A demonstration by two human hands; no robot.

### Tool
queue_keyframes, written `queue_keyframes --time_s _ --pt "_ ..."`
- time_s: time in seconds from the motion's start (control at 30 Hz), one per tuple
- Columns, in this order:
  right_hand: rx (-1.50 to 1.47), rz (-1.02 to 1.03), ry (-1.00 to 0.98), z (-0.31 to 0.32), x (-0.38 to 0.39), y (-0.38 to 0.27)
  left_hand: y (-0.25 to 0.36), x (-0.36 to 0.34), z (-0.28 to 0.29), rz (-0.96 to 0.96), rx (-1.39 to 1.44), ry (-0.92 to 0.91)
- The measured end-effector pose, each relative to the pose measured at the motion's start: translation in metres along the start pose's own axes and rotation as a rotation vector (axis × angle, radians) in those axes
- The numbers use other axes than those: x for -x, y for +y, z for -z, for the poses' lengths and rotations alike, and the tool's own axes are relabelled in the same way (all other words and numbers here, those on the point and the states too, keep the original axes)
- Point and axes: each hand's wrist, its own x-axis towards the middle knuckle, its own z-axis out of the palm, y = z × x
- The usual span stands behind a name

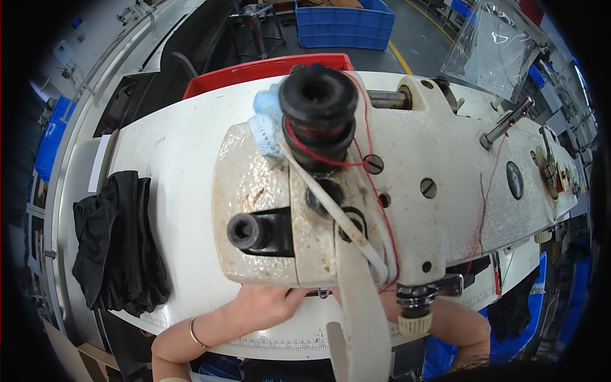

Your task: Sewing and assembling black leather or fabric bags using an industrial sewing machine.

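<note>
Okay, biggest first: your table (181, 191), white, curves across most of the view, with a ruler printed along its near edge. On it sits the machine (414, 216), a sewing head that blocks your needle area from this angle. Beyond the far edge is a blue bin (347, 27) on the floor, and nearer, a red tray (254, 73). Black cloth (124, 245) lies folded on the table, well left of the machine, neither hand on it. A pale strip (363, 318) hangs blurred down the machine's near side.

Your left hand (270, 307) reaches in at the near side, fingers bent and tips hidden by the head. Your right hand (393, 307) is mostly covered by the strip and a knob. Can't tell whether they meet or what either grips.

Step, my read: guiding or adjusting something near the needle. Next move probably calls for steady hands, fingertips clear of the needle.

Smaller stuff: blue rag (267, 124) stuffed against the black post (318, 95), bracelet (193, 333) on your left wrist, red thread (340, 163) looped around the post.
</note>
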Motion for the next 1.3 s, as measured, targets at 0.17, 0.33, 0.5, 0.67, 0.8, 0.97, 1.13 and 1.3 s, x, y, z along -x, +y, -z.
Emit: queue_keyframes --time_s 0.17,0.33,0.5,0.67,0.8,0.97,1.13,1.3 --pt "-0.025 -0.113 0.079 -0.005 -0.001 0.0 -0.009 -0.017 0.006 0.134 0.005 0.027" --pt "-0.045 -0.219 0.152 -0.006 -0.002 0.0 -0.007 -0.02 0.017 0.159 -0.031 0.116" --pt "0.329 -0.018 0.144 -0.012 0.006 0.017 -0.011 -0.02 0.004 0.051 -0.128 0.157" --pt "0.39 0.045 0.174 -0.012 -0.002 0.018 -0.017 -0.021 -0.001 -0.02 -0.238 0.24" --pt "0.252 0.135 0.245 -0.004 -0.014 0.014 -0.025 -0.012 -0.015 -0.056 -0.328 0.232" --pt "-0.404 -0.326 0.101 0.015 -0.004 -0.014 0.004 -0.015 0.033 0.16 -0.089 -0.042" --pt "-1.71 -1.095 -0.418 -0.002 0.009 -0.06 0.078 0.028 0.075 -0.093 0.345 -0.104" --pt "-1.771 -1.024 -0.45 -0.038 -0.031 -0.085 0.117 0.025 0.061 -0.244 0.307 -0.578"
